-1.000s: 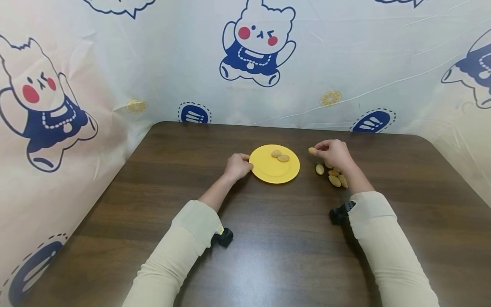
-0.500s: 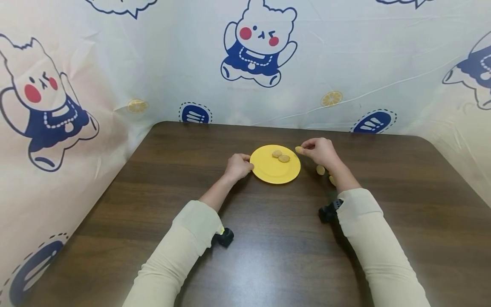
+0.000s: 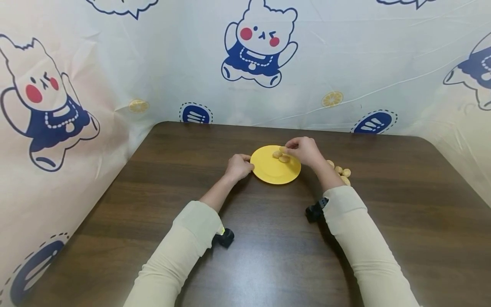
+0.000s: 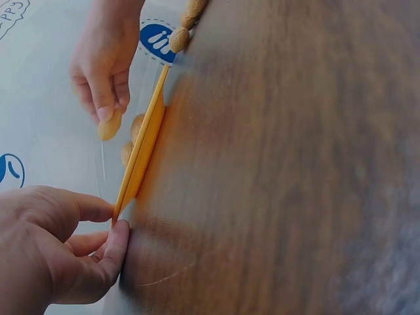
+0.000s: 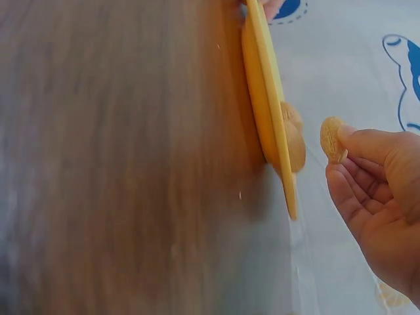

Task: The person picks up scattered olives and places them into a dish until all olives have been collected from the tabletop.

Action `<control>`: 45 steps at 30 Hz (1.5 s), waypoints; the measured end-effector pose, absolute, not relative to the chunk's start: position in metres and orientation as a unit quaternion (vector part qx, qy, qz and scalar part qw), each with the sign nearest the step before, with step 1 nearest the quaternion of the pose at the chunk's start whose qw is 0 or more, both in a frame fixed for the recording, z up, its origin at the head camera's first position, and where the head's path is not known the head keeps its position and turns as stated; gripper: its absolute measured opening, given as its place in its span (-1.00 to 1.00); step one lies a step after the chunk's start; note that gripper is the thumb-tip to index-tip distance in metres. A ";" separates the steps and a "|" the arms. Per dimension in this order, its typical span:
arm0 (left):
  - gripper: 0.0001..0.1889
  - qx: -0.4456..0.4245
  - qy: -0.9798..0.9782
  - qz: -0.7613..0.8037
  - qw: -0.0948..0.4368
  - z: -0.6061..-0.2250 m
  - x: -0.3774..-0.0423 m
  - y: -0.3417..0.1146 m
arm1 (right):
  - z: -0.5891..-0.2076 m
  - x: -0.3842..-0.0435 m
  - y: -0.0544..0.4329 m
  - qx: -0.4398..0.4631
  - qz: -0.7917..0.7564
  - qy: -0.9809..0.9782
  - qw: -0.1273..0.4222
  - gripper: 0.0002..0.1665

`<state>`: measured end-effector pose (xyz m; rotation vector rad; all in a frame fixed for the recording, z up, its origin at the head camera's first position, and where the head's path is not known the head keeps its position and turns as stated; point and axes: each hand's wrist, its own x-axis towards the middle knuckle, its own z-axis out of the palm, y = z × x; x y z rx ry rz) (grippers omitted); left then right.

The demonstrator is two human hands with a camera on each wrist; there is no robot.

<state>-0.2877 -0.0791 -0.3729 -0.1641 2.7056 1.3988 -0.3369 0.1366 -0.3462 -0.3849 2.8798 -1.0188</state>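
A round yellow plate [image 3: 273, 173] lies on the dark wooden table, with two tan, oval, rough-shelled nuts [image 3: 284, 159] on its far part. My left hand [image 3: 238, 167] pinches the plate's left rim between thumb and fingers. Above the plate's far right side, my right hand [image 3: 305, 151] holds another nut [image 5: 332, 139] by thumb and fingertips. In the right wrist view this nut is apart from the plate and from the nuts on it. Right of the plate lies a small group of nuts [image 3: 338, 169], partly hidden behind my right forearm.
The brown table [image 3: 245, 238] extends around the plate on every side. Behind it hangs a pale curtain [image 3: 184, 64] printed with cartoon figures. A small black wrist camera [image 3: 225, 237] sits under the left cuff, another camera [image 3: 315, 212] under the right.
My right hand has moved left with the nut, from beside the loose group to above the plate. My left hand stays at the rim, and the two nuts on the plate lie as before.
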 end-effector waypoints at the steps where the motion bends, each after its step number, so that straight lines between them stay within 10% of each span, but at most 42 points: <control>1: -0.60 -0.054 0.886 0.457 0.046 -0.373 -0.287 -0.079 | -0.346 -0.337 0.134 -0.129 -0.330 0.935 0.032 -0.72; 45: -0.61 -0.054 0.890 0.449 0.051 -0.374 -0.291 -0.079 | -0.349 -0.337 0.086 -0.190 -0.229 0.947 0.118 -0.67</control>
